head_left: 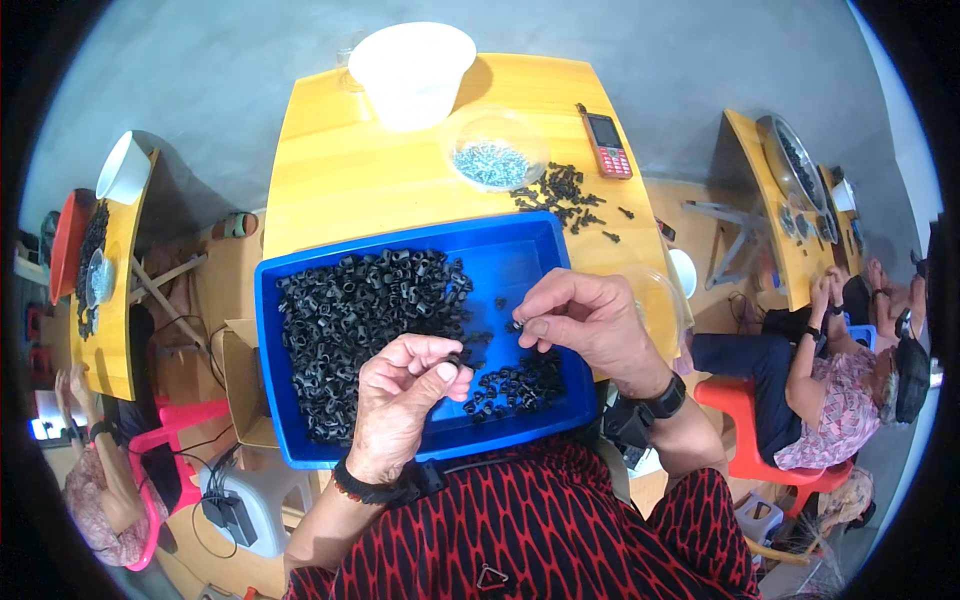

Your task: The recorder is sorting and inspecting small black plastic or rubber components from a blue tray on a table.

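Head view: left hand [405,400] pinches a small black plastic piece [456,361], right hand [588,318] a tiny dark part [514,327], both over the blue rectangular plastic tray's [512,262] right half. Looks like single-piece handling; next move probably calls for lining the two up.

- Cannot make out the full shape of the black piece [455,359] in the left hand [396,398], mostly covered by the grip.
- Cannot tell the form of the dark bit [515,326] at the tips of the right hand [590,312]; too small.
- Cannot follow the whole near side of the blue tray [515,262], partly behind the left forearm [345,508].
- Cannot tell the contents of the clear tub [660,312], partly behind the right hand.
- Can see only part of the clear vessel [347,76] behind the white bucket [412,80].
- Cannot separate the silvery bits [488,165] on the counter [335,170]; too tiny.
- Cannot see the head of the left-side co-worker [112,495], cut off by the dark rim.
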{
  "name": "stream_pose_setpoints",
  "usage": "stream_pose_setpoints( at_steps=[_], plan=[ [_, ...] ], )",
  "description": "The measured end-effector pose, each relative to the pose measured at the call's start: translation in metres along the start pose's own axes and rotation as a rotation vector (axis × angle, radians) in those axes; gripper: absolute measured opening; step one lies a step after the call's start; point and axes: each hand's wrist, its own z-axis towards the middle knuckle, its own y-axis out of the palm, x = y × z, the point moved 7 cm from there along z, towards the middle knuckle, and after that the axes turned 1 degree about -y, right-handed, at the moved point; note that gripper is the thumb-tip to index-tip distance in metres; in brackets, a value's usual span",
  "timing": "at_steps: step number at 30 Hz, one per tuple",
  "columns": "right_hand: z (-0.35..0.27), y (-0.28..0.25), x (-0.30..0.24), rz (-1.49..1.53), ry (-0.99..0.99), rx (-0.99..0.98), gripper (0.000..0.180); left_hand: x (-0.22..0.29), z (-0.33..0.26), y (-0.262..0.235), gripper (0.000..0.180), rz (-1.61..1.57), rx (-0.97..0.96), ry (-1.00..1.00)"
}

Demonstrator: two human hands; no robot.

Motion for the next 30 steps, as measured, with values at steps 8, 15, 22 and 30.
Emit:
stream_pose_setpoints(
  at_steps=[8,15,22,30],
  plan=[
    [0.011,0.028,0.004,0.019,-0.03,-0.067,0.012,-0.001,0.0,-0.003,0.018,-0.011,0.024,-0.021],
    [0.013,0.044,0.008,-0.06,-0.08,-0.125,0.013,0.002,0.0,-0.002,0.015,-0.012,0.025,-0.007],
    [0.013,0.051,-0.001,-0.282,-0.201,-0.132,0.011,0.003,0.0,-0.004,0.014,-0.003,0.018,0.016],
    [0.014,0.056,-0.01,-0.394,-0.311,-0.107,0.011,0.002,0.0,-0.006,0.013,0.008,0.017,0.014]
  ],
)
